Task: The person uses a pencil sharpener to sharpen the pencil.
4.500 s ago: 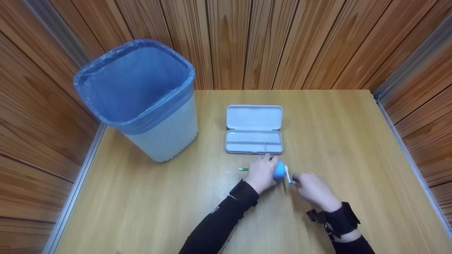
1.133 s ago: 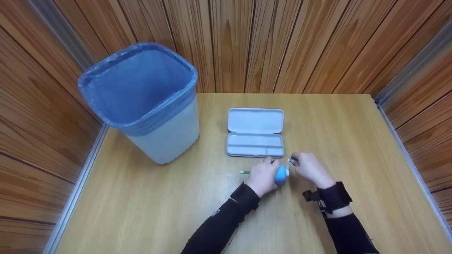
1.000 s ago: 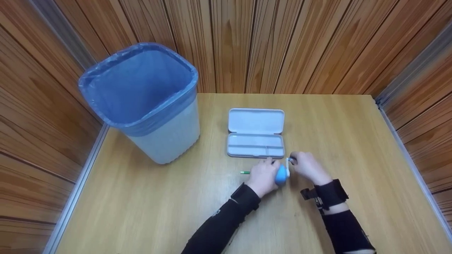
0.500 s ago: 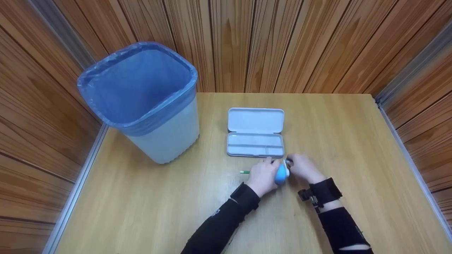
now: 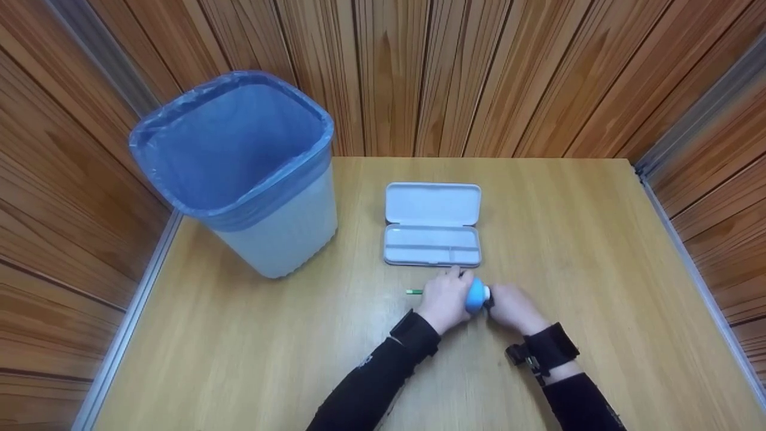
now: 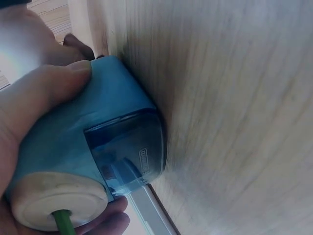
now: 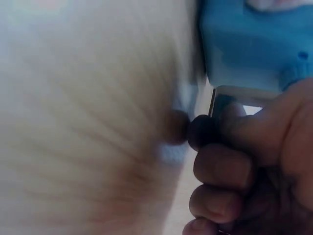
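Observation:
My left hand (image 5: pixel 446 297) grips a blue crank pencil sharpener (image 5: pixel 475 296) on its side, just in front of the open pencil case (image 5: pixel 432 246). A green pencil (image 5: pixel 414 291) sticks out of the sharpener's left end; the left wrist view shows the pencil (image 6: pixel 63 223) seated in a round cream holder (image 6: pixel 41 203). The dark clear shavings drawer (image 6: pixel 129 147) faces the tabletop side. At the sharpener's other end, my right hand (image 5: pixel 516 308) curls around the crank's dark knob (image 7: pixel 203 132). Most of the crank arm is hidden by those fingers.
A tall white bin (image 5: pixel 293 221) with a blue liner (image 5: pixel 233 143) stands at the back left of the wooden table (image 5: pixel 574 239). Wood-panelled walls (image 5: pixel 389 78) enclose the back and both sides. The pencil case has its lid (image 5: pixel 432 203) up.
My right hand has carried the crank around, from beside the case's front corner downward to its present lower spot. My left hand, the sharpener and the pencil stay almost in place.

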Motion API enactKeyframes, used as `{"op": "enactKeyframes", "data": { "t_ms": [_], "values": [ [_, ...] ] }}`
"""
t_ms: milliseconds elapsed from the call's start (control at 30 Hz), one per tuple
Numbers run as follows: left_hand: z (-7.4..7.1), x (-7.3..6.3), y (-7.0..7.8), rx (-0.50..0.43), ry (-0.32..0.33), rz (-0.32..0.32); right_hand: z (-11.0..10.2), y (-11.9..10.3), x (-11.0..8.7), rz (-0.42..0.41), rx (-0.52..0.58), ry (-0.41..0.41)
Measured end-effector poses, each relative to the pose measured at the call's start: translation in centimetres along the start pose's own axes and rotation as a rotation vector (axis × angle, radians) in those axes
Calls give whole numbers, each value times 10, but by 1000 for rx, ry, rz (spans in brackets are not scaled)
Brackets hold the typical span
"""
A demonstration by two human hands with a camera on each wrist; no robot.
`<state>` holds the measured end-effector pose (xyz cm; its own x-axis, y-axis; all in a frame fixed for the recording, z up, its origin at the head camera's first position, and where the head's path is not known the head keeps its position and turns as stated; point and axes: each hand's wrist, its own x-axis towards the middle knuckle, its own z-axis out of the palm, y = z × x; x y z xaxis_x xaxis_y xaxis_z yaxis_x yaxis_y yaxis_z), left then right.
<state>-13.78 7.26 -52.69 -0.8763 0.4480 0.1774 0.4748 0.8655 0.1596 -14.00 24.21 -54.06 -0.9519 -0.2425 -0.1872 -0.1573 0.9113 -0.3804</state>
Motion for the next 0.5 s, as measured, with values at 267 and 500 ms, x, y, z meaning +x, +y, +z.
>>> {"op": "enactKeyframes", "data": {
  "t_ms": [267,500],
  "values": [
    [0,-1,0,22,-8,-4,2,-6,-22,3,-31,13],
    [-2,0,0,14,-41,-10,-8,-14,-38,-27,-18,8]
  ]
}}
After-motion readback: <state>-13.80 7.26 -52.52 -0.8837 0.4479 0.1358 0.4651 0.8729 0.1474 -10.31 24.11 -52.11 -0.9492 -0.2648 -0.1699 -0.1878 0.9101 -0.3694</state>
